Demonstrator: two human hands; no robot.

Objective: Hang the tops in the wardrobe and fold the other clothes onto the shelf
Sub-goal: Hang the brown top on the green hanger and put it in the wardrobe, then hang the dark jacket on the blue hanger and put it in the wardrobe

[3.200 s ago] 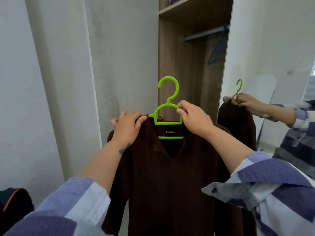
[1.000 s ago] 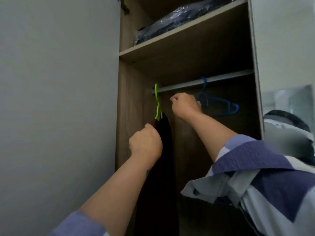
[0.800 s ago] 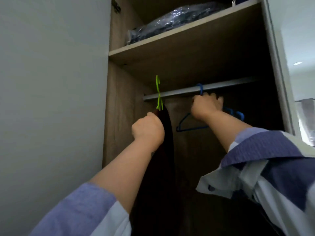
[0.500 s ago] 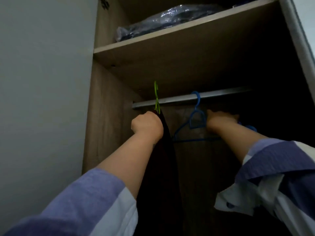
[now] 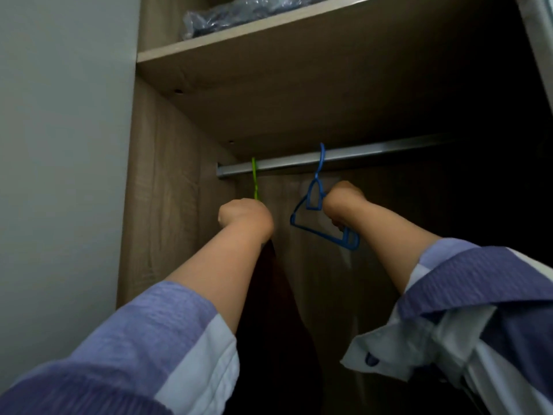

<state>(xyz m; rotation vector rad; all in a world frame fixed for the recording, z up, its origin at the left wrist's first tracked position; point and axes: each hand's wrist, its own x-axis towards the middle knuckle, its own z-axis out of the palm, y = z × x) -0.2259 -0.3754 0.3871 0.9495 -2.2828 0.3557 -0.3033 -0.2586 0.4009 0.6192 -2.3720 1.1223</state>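
A dark brown top (image 5: 275,310) hangs edge-on from a green hanger (image 5: 255,181), whose hook sits over the metal rail (image 5: 374,155) at the wardrobe's left end. My left hand (image 5: 244,217) grips the hanger's neck just above the top's collar. To the right, an empty blue hanger (image 5: 317,211) hangs on the same rail. My right hand (image 5: 341,202) grips that blue hanger at its right shoulder, fingers curled round the bar.
A wooden shelf (image 5: 269,34) spans the wardrobe above the rail and carries a plastic-wrapped dark bundle (image 5: 236,13). The wardrobe's left side panel (image 5: 167,190) stands close to the green hanger. The right part of the interior is dark.
The green hanger's hook has gone over the rail, with my left hand still on it. My right hand left the top and took hold of the blue hanger. The view tilted upward.
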